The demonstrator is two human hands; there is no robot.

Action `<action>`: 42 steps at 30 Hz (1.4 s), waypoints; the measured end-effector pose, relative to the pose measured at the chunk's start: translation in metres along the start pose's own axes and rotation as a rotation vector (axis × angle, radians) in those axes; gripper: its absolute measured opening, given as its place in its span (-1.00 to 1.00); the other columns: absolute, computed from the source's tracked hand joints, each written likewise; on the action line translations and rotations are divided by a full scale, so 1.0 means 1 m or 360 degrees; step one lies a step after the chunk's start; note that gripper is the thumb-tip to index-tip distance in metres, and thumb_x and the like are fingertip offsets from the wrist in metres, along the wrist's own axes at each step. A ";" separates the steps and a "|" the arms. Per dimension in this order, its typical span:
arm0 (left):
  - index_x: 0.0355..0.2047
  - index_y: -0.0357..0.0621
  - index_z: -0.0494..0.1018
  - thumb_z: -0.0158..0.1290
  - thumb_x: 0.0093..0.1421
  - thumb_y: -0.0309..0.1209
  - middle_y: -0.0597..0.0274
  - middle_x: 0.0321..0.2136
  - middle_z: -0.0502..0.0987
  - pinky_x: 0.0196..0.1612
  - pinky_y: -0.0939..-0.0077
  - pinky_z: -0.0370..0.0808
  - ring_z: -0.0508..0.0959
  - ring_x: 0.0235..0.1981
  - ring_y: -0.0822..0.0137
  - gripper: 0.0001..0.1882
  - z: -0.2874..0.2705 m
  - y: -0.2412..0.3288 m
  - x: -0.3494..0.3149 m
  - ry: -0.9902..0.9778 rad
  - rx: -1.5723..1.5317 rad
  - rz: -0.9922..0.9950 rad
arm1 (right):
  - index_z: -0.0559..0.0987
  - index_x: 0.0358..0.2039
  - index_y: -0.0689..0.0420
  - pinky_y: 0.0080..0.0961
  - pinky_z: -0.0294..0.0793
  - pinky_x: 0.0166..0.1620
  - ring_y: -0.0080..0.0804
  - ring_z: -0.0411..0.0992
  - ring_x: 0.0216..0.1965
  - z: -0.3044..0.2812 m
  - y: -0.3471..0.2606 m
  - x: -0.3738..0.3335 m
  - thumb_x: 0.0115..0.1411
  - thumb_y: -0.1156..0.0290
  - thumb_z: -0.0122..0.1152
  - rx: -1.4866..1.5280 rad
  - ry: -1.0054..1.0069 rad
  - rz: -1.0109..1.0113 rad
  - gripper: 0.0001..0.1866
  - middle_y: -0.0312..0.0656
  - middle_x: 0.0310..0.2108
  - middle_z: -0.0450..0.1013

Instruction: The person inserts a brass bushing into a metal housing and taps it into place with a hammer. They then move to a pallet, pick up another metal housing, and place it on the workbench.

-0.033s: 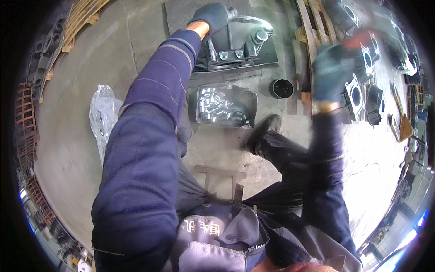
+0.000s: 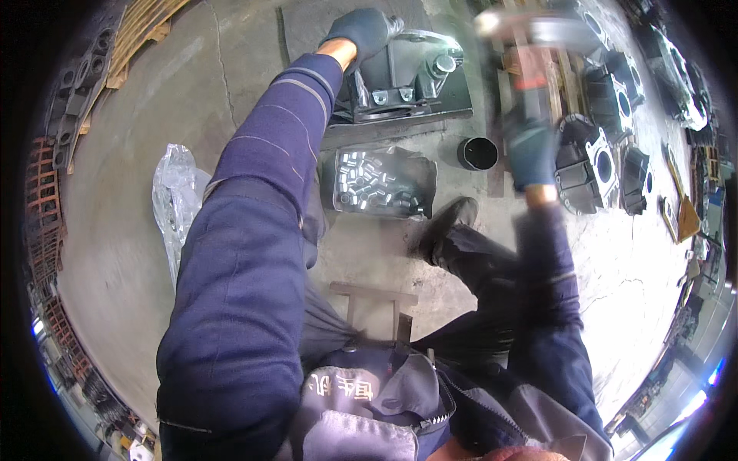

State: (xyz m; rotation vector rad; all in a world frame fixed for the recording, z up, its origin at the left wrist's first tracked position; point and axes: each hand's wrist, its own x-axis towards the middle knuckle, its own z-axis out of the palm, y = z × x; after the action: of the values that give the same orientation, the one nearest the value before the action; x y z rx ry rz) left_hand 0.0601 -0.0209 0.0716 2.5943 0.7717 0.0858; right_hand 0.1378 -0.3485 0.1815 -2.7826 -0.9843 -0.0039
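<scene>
My right hand, in a dark glove, grips a hammer with a red and black handle. The hammer's head is smeared by motion, raised to the right of a grey metal casting. My left hand, also gloved, is closed at the casting's far left edge; its fingertips are partly hidden. The casting lies on a dark plate and has a short silver cylinder standing at its right side. Nearer to me is a bin with many small silver metal sleeves.
A black round cup stands right of the bin. Several castings stand on the floor at right, beside a wooden pallet. Clear plastic wrap lies at left. My shoe is close below the bin.
My right hand has moved left and a little down with the hammer, whose head now shows beside the casting. My left hand and the casting look almost unmoved.
</scene>
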 end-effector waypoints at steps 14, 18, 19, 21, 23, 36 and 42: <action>-0.08 -0.24 0.63 -0.14 0.40 0.08 -0.28 -0.05 0.60 0.11 0.02 0.44 0.59 -0.01 -0.23 -0.39 0.008 -0.002 -0.001 -0.0053 -0.0018 0.0058 | 0.68 -0.10 0.08 -0.16 0.53 -0.29 -0.14 0.57 -0.38 -0.003 0.006 0.019 0.29 0.23 0.27 0.0159 0.0850 -0.0360 -0.74 -0.03 -0.44 0.58; -0.04 -0.24 0.63 -0.14 0.40 0.07 -0.26 -0.01 0.59 0.17 0.01 0.43 0.58 0.04 -0.21 -0.39 0.013 0.007 -0.004 -0.0060 0.0008 0.0065 | 0.67 -0.06 0.10 -0.04 0.56 -0.04 0.19 0.60 -0.16 0.070 0.042 -0.008 0.21 0.08 0.31 -0.0024 -0.0382 -0.0026 -0.59 0.23 -0.29 0.59; -0.04 -0.23 0.63 -0.14 0.39 0.07 -0.25 -0.01 0.59 0.18 0.01 0.43 0.57 0.05 -0.21 -0.39 0.010 0.007 -0.005 0.0072 0.0046 -0.0008 | 0.68 -0.09 0.10 -0.01 0.56 -0.08 0.22 0.59 -0.18 0.070 0.052 0.010 0.19 0.03 0.34 -0.0055 -0.0303 -0.0042 -0.56 0.23 -0.28 0.59; -0.03 -0.23 0.62 -0.14 0.40 0.08 -0.23 0.00 0.59 0.19 0.03 0.42 0.57 0.06 -0.22 -0.38 0.012 0.009 -0.006 -0.0070 -0.0003 0.0072 | 0.69 -0.13 0.07 -0.04 0.59 -0.05 0.19 0.60 -0.14 0.045 0.066 0.033 0.21 0.12 0.24 -0.0240 -0.0180 -0.0178 -0.65 0.16 -0.25 0.61; -0.03 -0.23 0.62 -0.15 0.40 0.08 -0.21 0.01 0.59 0.19 0.04 0.42 0.56 0.07 -0.21 -0.38 0.009 0.008 -0.007 0.0083 -0.0011 0.0037 | 0.68 -0.11 0.10 -0.15 0.62 -0.17 0.11 0.62 -0.22 -0.007 0.061 0.046 0.21 0.07 0.29 0.0189 0.0123 -0.0364 -0.60 0.14 -0.29 0.62; -0.12 -0.23 0.66 -0.17 0.41 0.11 -0.29 -0.11 0.62 0.11 0.02 0.47 0.63 -0.05 -0.20 -0.35 -0.003 0.000 0.003 0.0057 0.0134 0.0061 | 0.66 -0.07 0.05 -0.02 0.57 -0.07 0.21 0.58 -0.14 0.066 0.063 0.028 0.23 0.10 0.23 -0.0148 -0.0278 -0.0128 -0.63 0.18 -0.25 0.61; -0.15 -0.22 0.66 -0.06 0.37 -0.01 -0.24 -0.13 0.63 0.04 -0.01 0.51 0.63 -0.06 -0.19 -0.48 -0.002 0.018 -0.005 0.0035 0.0019 -0.0023 | 0.71 -0.13 0.00 -0.33 0.63 -0.27 -0.22 0.64 -0.37 -0.056 0.054 0.063 0.29 0.32 0.23 -0.0823 0.0799 -0.0880 -0.80 -0.06 -0.38 0.64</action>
State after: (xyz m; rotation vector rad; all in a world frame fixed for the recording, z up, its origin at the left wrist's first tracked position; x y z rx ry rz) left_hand 0.0646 -0.0365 0.0813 2.6026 0.8012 0.1055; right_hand 0.2242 -0.3604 0.2306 -2.5581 -1.7285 -1.1078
